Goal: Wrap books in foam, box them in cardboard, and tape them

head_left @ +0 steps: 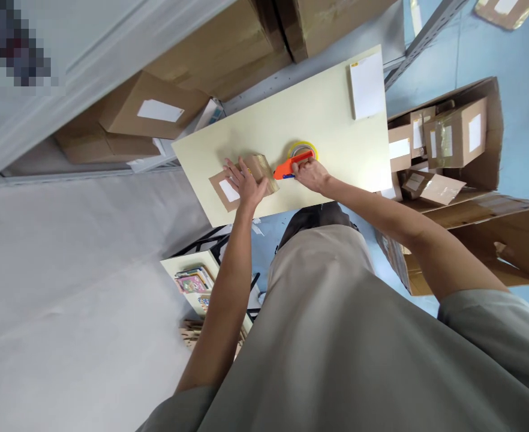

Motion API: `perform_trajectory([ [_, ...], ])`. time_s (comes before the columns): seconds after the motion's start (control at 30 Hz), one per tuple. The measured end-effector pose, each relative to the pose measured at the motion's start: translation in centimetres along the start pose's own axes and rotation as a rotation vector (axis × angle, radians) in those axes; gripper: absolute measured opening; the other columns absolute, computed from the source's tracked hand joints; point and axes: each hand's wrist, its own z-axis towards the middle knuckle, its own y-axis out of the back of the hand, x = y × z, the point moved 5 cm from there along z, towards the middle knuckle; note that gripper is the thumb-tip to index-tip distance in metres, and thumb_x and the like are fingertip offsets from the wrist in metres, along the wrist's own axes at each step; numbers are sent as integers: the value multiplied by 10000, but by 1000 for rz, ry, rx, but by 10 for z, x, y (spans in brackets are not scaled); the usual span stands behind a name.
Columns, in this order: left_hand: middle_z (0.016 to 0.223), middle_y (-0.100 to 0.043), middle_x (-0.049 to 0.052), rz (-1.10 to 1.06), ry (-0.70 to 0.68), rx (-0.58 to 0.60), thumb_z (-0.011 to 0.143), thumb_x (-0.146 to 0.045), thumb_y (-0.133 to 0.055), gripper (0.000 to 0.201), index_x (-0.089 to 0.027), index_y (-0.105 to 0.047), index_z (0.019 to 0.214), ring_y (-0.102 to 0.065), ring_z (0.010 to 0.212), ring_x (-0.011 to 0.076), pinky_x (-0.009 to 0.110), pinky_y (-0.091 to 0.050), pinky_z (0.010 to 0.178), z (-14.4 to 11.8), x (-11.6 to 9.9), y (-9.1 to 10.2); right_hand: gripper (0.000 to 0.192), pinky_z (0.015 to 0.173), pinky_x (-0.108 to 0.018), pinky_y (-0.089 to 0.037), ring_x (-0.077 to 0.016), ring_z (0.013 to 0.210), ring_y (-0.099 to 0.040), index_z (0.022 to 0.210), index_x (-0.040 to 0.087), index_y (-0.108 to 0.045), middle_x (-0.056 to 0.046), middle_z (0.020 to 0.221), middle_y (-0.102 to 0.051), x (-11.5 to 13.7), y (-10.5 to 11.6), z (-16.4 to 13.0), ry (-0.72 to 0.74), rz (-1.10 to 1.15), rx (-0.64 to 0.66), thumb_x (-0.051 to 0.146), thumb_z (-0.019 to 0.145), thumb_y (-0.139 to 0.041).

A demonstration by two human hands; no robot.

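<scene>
Left hand [245,183]: open, fingers spread flat, pressing down on a small cardboard box [259,171] near the front-left corner of the worktop [336,144]. Palm covers the box's near side; fingertips reach onto a flat brown parcel with a white label [225,191], which lies just beside the box, toward the left edge.

Right hand [310,174]: closed around the orange tape dispenser [291,165], gripping the handle. Dispenser sits roughly mid-worktop, close to the front edge. Its nose points at the box's right side and looks to be touching it or just off it; can't tell which. Yellowish tape roll [303,147] sits in the dispenser, behind the hand.

Counts on the worktop: 1 box under the left hand, 1 flat labelled parcel, 1 dispenser with 1 roll, 1 white pad or sheet stack [367,85] at the far-right corner, well apart from both hands.

Off the worktop: large open carton [493,150] past the right edge holds several labelled parcels; at least 5 visible, exact number unclear. A second open carton [516,240] lies on its side nearer the person. Past the far-left edge there are stacked cardboard boxes [156,111]; the top one has a white label. Low shelf with colourful books [192,281] below the front edge, by the left arm.
</scene>
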Motion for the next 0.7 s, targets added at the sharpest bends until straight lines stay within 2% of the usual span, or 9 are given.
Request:
perform_trajectory([
  [0.1, 1957, -22, 236, -28, -95, 33, 880, -280, -849, 1033, -159, -352, 1778, 146, 1819, 413, 669, 111, 1440, -9, 4, -3, 627, 1126, -541, -484, -391, 1211, -784, 1575, -92, -547, -312, 1276, -802, 23, -2, 1, 93, -85, 12, 0, 1043, -228],
  [0.23, 1957, -97, 215, -23, -217, 53, 968, -256, -731, 727, -180, -481, 1647, 74, 1834, 378, 670, 68, 1454, -25, 8, -6, 608, 1071, -505, -503, -362, 1115, -808, 1532, -79, -616, -280, 1190, -830, 55, -7, 4, 222, -139, 10, -27, 1028, -279],
  [0.37, 1959, -131, 179, -14, -287, 54, 994, -193, -672, 518, -207, -553, 1498, 77, 1838, 348, 689, 53, 1453, -37, 11, -8, 574, 1061, -490, -511, -342, 1054, -819, 1476, -92, -650, -279, 1155, -838, 65, -16, -1, 292, -168, -3, -28, 1023, -303],
  [0.47, 1954, -159, 175, -41, -304, 45, 962, -153, -694, 529, -213, -554, 1468, 96, 1837, 344, 703, 64, 1450, -39, 11, -12, 530, 1089, -494, -514, -333, 1049, -825, 1444, -93, -655, -280, 1150, -844, 55, -25, -17, 348, -142, 22, -17, 1027, -337],
  [0.53, 1944, -173, 198, -53, -293, 27, 933, -126, -704, 578, -195, -539, 1483, 119, 1834, 348, 705, 71, 1450, -39, 11, -16, 509, 1119, -497, -515, -338, 1074, -832, 1455, -87, -647, -276, 1162, -850, 38, -28, -30, 358, -117, 49, 0, 1034, -374],
  [0.6, 1934, -184, 221, -54, -283, 17, 912, -92, -700, 606, -175, -527, 1487, 137, 1831, 346, 696, 74, 1456, -39, 11, -19, 511, 1150, -498, -511, -349, 1123, -837, 1491, -90, -618, -281, 1200, -849, 13, -26, -39, 315, -146, 74, 10, 1049, -383],
  [0.7, 1930, -189, 219, -56, -296, 21, 897, -37, -687, 602, -175, -528, 1461, 162, 1828, 334, 699, 73, 1460, -39, 12, -24, 496, 1178, -491, -506, -346, 1187, -834, 1537, -116, -551, -308, 1271, -827, -31, -10, -42, 190, -226, 56, 73, 1124, -352],
])
